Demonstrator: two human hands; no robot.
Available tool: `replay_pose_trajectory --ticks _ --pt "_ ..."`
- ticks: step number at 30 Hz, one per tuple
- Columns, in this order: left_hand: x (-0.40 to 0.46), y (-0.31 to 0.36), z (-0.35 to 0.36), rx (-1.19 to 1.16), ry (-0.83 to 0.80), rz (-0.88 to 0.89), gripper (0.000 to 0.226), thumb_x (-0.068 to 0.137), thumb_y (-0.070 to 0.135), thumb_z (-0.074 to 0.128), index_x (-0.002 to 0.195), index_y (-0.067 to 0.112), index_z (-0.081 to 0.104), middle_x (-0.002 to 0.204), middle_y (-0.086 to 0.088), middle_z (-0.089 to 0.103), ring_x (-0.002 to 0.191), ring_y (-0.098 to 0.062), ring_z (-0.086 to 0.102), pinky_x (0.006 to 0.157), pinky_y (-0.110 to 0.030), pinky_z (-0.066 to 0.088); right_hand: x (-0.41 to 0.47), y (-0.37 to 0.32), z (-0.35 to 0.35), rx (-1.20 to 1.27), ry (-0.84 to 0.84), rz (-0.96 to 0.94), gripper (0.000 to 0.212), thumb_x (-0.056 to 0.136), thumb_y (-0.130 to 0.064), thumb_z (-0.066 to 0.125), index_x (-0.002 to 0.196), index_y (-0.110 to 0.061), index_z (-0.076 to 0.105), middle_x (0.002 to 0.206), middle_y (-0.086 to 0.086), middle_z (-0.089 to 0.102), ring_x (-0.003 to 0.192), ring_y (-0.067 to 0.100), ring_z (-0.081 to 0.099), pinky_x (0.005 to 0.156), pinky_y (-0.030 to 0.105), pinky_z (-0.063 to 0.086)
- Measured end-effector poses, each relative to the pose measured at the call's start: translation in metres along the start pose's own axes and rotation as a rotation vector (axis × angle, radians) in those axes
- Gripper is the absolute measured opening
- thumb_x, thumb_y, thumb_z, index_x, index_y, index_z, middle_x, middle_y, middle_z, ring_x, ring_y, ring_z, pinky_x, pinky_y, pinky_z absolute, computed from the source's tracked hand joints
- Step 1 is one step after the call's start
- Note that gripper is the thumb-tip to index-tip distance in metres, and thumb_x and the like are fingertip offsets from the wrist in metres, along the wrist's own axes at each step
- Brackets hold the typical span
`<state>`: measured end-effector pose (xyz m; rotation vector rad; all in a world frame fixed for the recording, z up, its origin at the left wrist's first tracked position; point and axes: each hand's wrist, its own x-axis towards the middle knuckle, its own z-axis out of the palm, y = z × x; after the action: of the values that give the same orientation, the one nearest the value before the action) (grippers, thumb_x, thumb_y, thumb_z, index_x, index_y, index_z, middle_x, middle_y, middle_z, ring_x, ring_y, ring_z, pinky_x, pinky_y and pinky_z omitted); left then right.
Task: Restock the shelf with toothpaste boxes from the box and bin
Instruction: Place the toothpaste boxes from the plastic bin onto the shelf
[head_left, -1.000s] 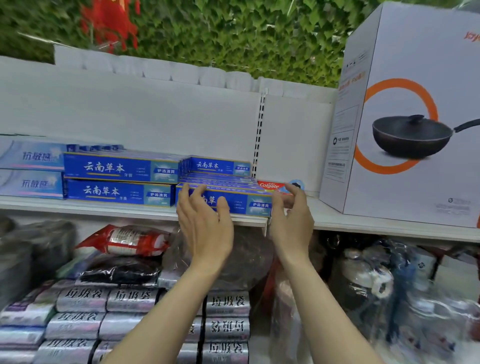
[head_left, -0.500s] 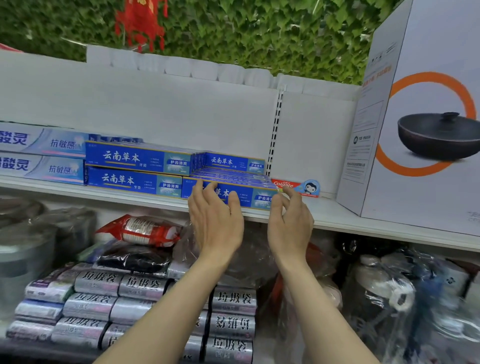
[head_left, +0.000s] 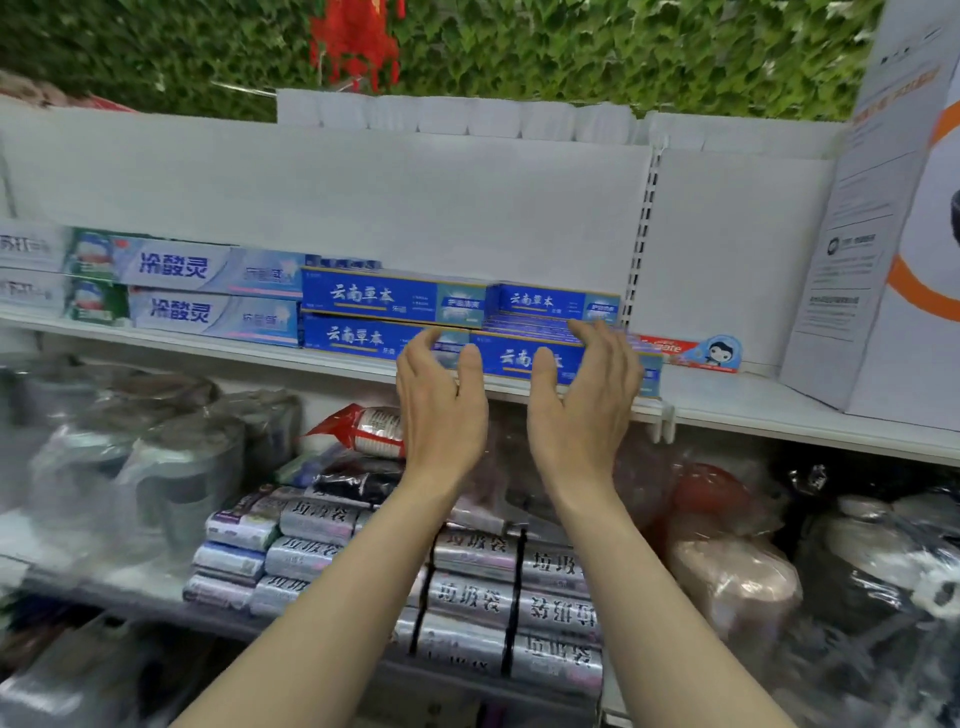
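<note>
The shelf (head_left: 779, 405) already carries a good stock. Blue boxes (head_left: 395, 296) stand two high just above and left of the left hand's fingers (head_left: 470, 364), and a lower stack of the same blue boxes (head_left: 524, 358) lies right behind both hands, its front box at the shelf edge. Pale boxes (head_left: 208, 291) fill the run further left. A single red box (head_left: 685, 353) lies flat just right of the right hand's fingers (head_left: 592, 338), with bare shelf beyond it up to the pan carton (head_left: 893, 260). So that gap, I judge, is what is left to fill. Neither the supply box nor the bin is in view.

The left hand (head_left: 441, 415) and right hand (head_left: 582, 410) both hold nothing, fingers loosely spread and curved towards the front blue box. Motion blur makes it hard to say whether any fingertip touches it; they look just clear.

Against the earlier frames, both hands have come off that front box, which they were pressing into line, and sit closer together. The view has swung left, so more pale boxes show and the carton is partly cut off.
</note>
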<state>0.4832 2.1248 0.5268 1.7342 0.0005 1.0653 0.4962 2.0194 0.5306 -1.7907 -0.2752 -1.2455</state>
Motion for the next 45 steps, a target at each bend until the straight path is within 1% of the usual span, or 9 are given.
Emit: replay_pose_trajectory --ticks 4,8,11,17,21,25,35,41,45 --pt "0.021 -0.035 -0.064 -0.083 0.058 -0.145 0.043 0.101 0.036 0.05 0.139 0.017 0.042 0.139 -0.002 0.044 0.125 -0.016 0.046 0.11 -0.035 0.035 -0.033 -0.048 0.054 0.163 -0.138 0.036 0.043 0.092 -0.037 0.05 0.129 -0.017 0.059 0.136 0.001 0.057 0.13 0.016 0.046 0.113 0.035 0.033" --pt "0.04 -0.088 -0.14 -0.127 0.159 -0.324 0.042 0.097 0.038 0.055 0.132 0.016 0.048 0.13 -0.001 0.051 0.115 -0.017 0.053 0.095 -0.017 0.043 -0.079 -0.091 0.119 0.355 -0.414 0.239 0.03 0.097 -0.029 0.059 0.126 -0.022 0.062 0.125 -0.001 0.062 0.107 0.011 0.06 0.101 0.033 0.047" --pt "0.043 -0.132 -0.192 -0.144 0.197 -0.47 0.048 0.083 0.055 0.054 0.12 0.024 0.052 0.126 -0.003 0.056 0.112 -0.022 0.058 0.102 -0.044 0.049 -0.118 -0.118 0.165 0.464 -0.667 0.414 0.027 0.098 -0.029 0.059 0.124 -0.024 0.062 0.115 -0.006 0.065 0.099 0.01 0.063 0.092 0.029 0.051" --pt "0.024 -0.227 -0.274 -0.145 0.254 -0.701 0.017 0.096 0.047 0.054 0.097 0.03 0.049 0.109 0.002 0.059 0.103 -0.019 0.06 0.097 -0.05 0.052 -0.213 -0.138 0.243 0.397 -0.973 0.57 0.033 0.098 -0.038 0.058 0.126 -0.02 0.064 0.116 -0.007 0.065 0.11 0.012 0.059 0.1 0.032 0.046" --pt "-0.004 -0.29 -0.318 -0.118 0.308 -0.838 0.039 0.085 0.057 0.058 0.105 0.023 0.056 0.111 -0.005 0.064 0.106 -0.025 0.063 0.09 -0.045 0.055 -0.277 -0.138 0.281 0.328 -1.117 0.617 0.031 0.098 -0.036 0.058 0.122 -0.019 0.065 0.118 -0.003 0.066 0.11 0.016 0.059 0.098 0.033 0.046" --pt "-0.04 -0.345 -0.345 -0.052 0.38 -0.978 0.03 0.095 0.049 0.055 0.112 0.024 0.052 0.112 0.001 0.059 0.105 -0.02 0.06 0.097 -0.048 0.051 -0.332 -0.124 0.307 0.264 -1.284 0.658 0.033 0.1 -0.038 0.056 0.124 -0.017 0.064 0.117 -0.005 0.064 0.107 0.012 0.058 0.084 0.019 0.044" --pt "-0.179 -0.471 -0.38 0.078 0.646 -1.389 0.041 0.089 0.051 0.06 0.112 0.017 0.05 0.109 -0.009 0.059 0.11 -0.03 0.059 0.105 -0.047 0.046 -0.501 -0.051 0.345 0.064 -1.676 0.728 0.031 0.093 -0.041 0.059 0.111 -0.019 0.071 0.109 0.0 0.07 0.106 0.02 0.062 0.089 0.028 0.043" --pt "-0.312 -0.545 -0.395 0.228 0.783 -1.531 0.028 0.099 0.028 0.056 0.074 0.018 0.054 0.072 0.001 0.055 0.075 -0.017 0.056 0.074 -0.032 0.043 -0.628 0.031 0.34 -0.11 -1.93 0.746 0.022 0.098 -0.025 0.058 0.096 -0.008 0.072 0.083 -0.001 0.062 0.082 0.013 0.056 0.075 0.027 0.041" --pt "-0.414 -0.601 -0.389 0.191 0.749 -1.662 0.036 0.095 0.045 0.056 0.088 0.011 0.064 0.079 -0.008 0.065 0.074 -0.018 0.064 0.081 -0.04 0.054 -0.719 0.092 0.329 -0.252 -2.05 0.802 0.029 0.1 -0.026 0.053 0.1 -0.002 0.07 0.095 0.014 0.069 0.095 0.031 0.063 0.074 0.031 0.041"
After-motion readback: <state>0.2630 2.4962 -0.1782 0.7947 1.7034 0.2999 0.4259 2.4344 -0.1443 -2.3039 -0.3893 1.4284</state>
